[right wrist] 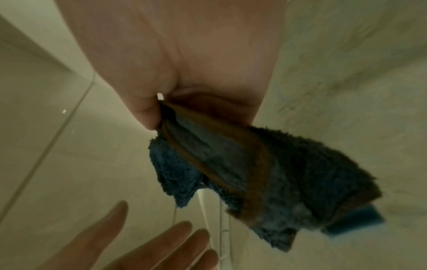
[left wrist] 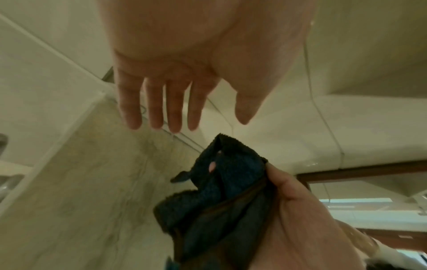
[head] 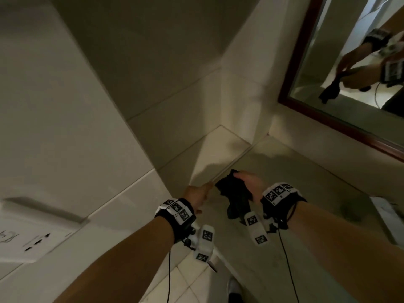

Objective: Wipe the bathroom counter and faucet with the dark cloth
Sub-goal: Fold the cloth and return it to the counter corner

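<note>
My right hand point(head: 247, 182) grips the bunched dark blue cloth point(head: 235, 195), holding it a little above the beige marble counter point(head: 295, 178) near the counter's left end. In the right wrist view the thumb and palm of that hand point(right wrist: 161, 109) clamp the cloth point(right wrist: 265, 173), which hangs down in folds with a brown trim band. My left hand point(head: 200, 191) is just left of the cloth, with straight fingers point(left wrist: 171, 109) spread and holding nothing. From the left wrist, the cloth point(left wrist: 226, 191) sits just below those fingertips, apart from them. No faucet is clearly in view.
A mirror in a dark wood frame point(head: 336, 121) hangs over the counter at the right and reflects both hands. Pale tiled walls point(head: 87, 106) close off the left side and the corner. A low ledge point(head: 220, 145) sits in that corner. Floor tiles point(head: 185, 281) show below.
</note>
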Action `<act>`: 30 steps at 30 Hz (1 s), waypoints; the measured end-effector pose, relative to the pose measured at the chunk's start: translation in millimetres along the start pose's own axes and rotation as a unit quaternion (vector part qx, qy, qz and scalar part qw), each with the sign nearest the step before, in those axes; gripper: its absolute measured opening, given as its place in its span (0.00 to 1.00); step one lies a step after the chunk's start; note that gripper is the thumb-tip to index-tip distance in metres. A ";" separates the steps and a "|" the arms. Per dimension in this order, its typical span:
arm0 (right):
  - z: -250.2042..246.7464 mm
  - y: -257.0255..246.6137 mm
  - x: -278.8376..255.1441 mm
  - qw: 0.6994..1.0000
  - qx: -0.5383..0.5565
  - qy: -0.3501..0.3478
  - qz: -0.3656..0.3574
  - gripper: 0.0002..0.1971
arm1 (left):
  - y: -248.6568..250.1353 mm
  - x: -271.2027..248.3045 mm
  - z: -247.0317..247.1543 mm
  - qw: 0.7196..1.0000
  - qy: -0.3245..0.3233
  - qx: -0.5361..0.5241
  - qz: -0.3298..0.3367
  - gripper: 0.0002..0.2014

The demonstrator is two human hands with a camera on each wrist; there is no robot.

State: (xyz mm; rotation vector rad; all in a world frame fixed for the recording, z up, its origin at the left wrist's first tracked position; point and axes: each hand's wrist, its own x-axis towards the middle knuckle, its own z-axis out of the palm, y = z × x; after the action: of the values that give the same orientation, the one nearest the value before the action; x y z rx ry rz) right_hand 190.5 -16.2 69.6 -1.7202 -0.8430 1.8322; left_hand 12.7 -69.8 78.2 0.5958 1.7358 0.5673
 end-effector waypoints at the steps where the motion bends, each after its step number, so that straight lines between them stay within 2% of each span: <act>1: 2.5 1.0 5.8 1.000 0.007 -0.003 0.006 0.08 | 0.1 1.7 0.1 0.999 -0.027 -0.012 -0.015 0.29; 4: 9.4 3.8 16.7 0.999 0.001 -0.038 0.032 0.10 | -1.9 10.5 1.5 0.993 -0.108 -0.044 -0.028 0.28; 6: 14.1 5.3 19.2 0.995 -0.024 -0.074 0.059 0.14 | -3.7 16.9 3.3 0.989 -0.121 -0.077 -0.022 0.27; 9: 19.8 8.2 18.8 0.985 -0.098 -0.129 0.056 0.10 | -3.3 25.7 5.0 0.990 -0.056 -0.131 0.013 0.21; 11: 20.2 11.8 20.6 0.982 -0.124 -0.139 0.044 0.12 | -4.3 30.6 5.3 0.987 -0.013 -0.156 0.032 0.18; 13: 17.6 14.5 20.8 0.986 -0.091 -0.132 0.041 0.14 | -6.2 34.9 4.9 0.984 0.025 -0.167 0.053 0.16; 17: 10.2 14.5 14.7 0.992 0.015 -0.121 0.036 0.09 | -9.8 38.8 2.1 0.978 0.084 -0.169 0.088 0.06; 24: 4.1 15.4 2.4 0.986 0.067 -0.154 -0.021 0.21 | -5.3 17.8 3.2 0.977 0.090 -0.132 0.138 0.08; 30: -6.5 21.4 -22.0 0.981 -0.019 -0.183 -0.054 0.23 | -3.7 -2.9 -6.7 0.973 0.077 -0.134 0.169 0.13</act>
State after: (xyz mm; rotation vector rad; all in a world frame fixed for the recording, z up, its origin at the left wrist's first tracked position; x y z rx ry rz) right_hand 200.3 -46.1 69.4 -1.3467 -1.0971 2.1016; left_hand 6.4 -74.9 79.4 0.6721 1.6719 1.0957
